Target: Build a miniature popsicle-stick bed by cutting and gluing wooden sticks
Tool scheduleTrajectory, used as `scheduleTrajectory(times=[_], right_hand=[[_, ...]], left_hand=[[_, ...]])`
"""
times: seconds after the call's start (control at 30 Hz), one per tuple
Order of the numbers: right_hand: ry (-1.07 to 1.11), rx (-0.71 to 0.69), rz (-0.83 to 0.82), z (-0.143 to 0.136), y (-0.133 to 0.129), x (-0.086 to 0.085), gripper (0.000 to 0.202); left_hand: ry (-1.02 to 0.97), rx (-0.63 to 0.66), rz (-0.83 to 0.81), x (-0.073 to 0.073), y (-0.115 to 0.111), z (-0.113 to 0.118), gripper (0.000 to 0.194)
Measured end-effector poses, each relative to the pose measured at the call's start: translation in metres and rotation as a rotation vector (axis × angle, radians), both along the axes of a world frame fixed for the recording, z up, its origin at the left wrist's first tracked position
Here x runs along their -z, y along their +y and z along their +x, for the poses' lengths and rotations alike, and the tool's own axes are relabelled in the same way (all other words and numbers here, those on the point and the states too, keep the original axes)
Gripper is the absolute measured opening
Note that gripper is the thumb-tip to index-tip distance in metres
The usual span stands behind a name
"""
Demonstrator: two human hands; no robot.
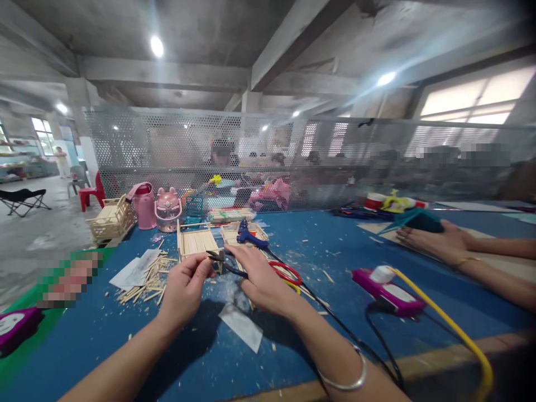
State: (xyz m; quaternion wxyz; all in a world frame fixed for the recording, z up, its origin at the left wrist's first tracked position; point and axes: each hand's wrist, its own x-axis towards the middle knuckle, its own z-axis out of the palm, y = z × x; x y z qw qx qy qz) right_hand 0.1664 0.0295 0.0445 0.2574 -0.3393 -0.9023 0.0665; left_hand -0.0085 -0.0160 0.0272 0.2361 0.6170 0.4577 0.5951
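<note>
My right hand (266,282) is closed round the dark handles of a pair of cutting pliers (218,255), their jaws pointing left. Right at the jaws, my left hand (184,282) pinches what looks like a thin wooden stick, mostly hidden by the fingers. Just beyond my hands lies a slatted wooden stick panel (196,241) with raised edges. A blue glue gun (251,234) rests on another stick panel (234,229). Loose wooden sticks (151,279) are piled left of my left hand, partly over a white paper (132,272). Another paper piece (242,328) lies below my hands.
A purple power strip (389,293) with a yellow cable stands at right. A co-worker's hands (439,240) rest by a teal item. Pink bottle (144,206), clear jug (168,211) and wooden crate-like stack (111,219) line the back left, before a perforated metal screen (176,139).
</note>
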Motion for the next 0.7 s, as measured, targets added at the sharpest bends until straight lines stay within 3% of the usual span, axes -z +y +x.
scheduleTrajectory(times=[0.4, 0.7], right_hand=[[-0.043, -0.025, -0.039, -0.0013, -0.0036, 0.0000, 0.075], [-0.056, -0.027, 0.021, -0.0016, -0.0043, -0.0004, 0.072]], left_hand=[[0.129, -0.027, 0.064, 0.0014, -0.0017, -0.0005, 0.028], [0.137, -0.004, 0.064, 0.0001, -0.0028, -0.0006, 0.027]])
